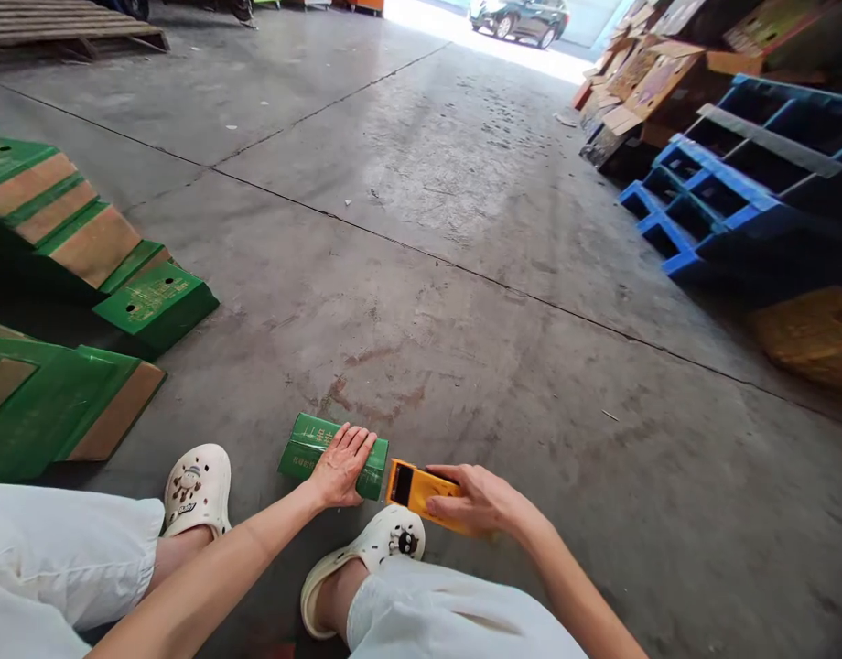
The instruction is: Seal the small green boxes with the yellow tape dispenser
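On the concrete floor between my feet lies a small green cardboard box [304, 451] with gold lettering. My left hand [342, 467] is wrapped over its right part, fingers across the top and thumb at the near side. A yellow handheld tool [417, 490] with a dark opening at its front end is gripped in my right hand [476, 497]. That front end points at the box's right end, very close to it; whether they touch I cannot tell. The tool's exact kind does not show.
Stacks of green cardboard pieces [112, 403] stand at the left. At the right are blue pallets [729, 197] and piled cartons [658, 87]. A wooden pallet [64, 27] lies at the far left; a car [521, 20] stands beyond the opening. My white clogs [198, 490] flank the box.
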A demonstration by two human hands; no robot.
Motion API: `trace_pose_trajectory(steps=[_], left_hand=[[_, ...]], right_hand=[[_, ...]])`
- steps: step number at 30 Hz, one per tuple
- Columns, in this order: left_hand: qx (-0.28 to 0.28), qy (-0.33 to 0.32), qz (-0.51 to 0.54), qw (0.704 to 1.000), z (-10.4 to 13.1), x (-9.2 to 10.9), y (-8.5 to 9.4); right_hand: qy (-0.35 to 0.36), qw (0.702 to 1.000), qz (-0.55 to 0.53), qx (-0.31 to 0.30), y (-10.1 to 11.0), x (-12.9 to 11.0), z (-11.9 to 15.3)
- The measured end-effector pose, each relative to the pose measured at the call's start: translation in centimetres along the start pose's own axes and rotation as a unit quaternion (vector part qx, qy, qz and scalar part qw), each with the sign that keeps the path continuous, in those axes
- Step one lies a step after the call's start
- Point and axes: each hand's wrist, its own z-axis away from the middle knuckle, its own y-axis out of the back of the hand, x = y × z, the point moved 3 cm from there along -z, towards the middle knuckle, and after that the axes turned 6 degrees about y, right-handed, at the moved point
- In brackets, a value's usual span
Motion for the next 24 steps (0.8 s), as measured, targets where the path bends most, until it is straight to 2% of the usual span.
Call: trace_pose_trajectory(steps=[3, 6, 9, 13, 18, 24], left_hand=[[-0.003, 0.005, 0.0, 1.0, 0.0, 0.2, 0.0], [-0.002, 0.006, -0.003, 1.0, 0.0, 0.2, 0.0], [-0.003, 0.005, -0.008, 1.0, 0.1, 0.2, -0.3], [-0.009, 0.004, -0.025, 1.0, 0.0, 0.1, -0.6], [-0.022, -0.019, -0.064, 0.998, 0.0, 0.0, -0.2], [-0.029, -0.06, -0.087, 0.994, 0.2, -0.1, 0.4]], right_hand=[[-0.039, 0.999, 0.015, -0.013, 1.4, 1.6, 2.2], [-0.067, 0.996, 0.053, -0.012, 1.2, 2.6, 2.4], [-0.095, 0.99, 0.101, -0.003, -0.3, 3.3, 0.4], [-0.115, 0.988, 0.103, -0.007, -1.9, 4.0, -2.4], [-0.134, 0.984, 0.121, -0.008, -2.3, 4.1, -3.9], [-0.164, 0.973, 0.158, -0.024, -3.1, 2.9, -6.0]])
